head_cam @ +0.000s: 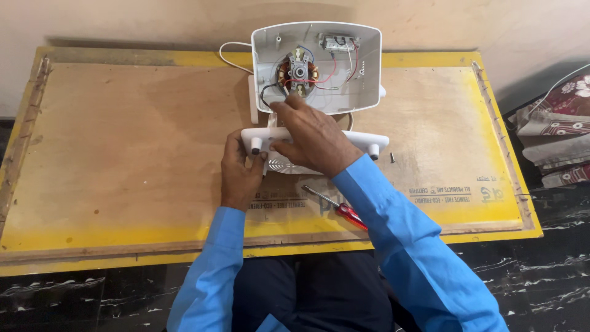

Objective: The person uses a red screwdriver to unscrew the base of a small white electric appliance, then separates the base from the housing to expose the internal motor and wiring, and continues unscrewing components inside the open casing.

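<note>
A white plastic appliance housing [362, 67] stands open on a plywood board [123, 154], showing a copper-wound motor [297, 72] and red, black and white wires. Below it lies a white base bar [375, 143] with grey feet. My left hand [239, 169] grips the left end of that bar. My right hand [313, 138] rests over the bar's middle, its index finger reaching up to the lower edge of the motor. Whether the right hand holds anything small is hidden.
A red-handled screwdriver [344, 212] lies on the board near my right forearm. A small dark screw [392, 157] sits right of the bar. Folded patterned cloth [553, 129] lies off the board's right edge. A white cord [230, 55] trails left of the housing.
</note>
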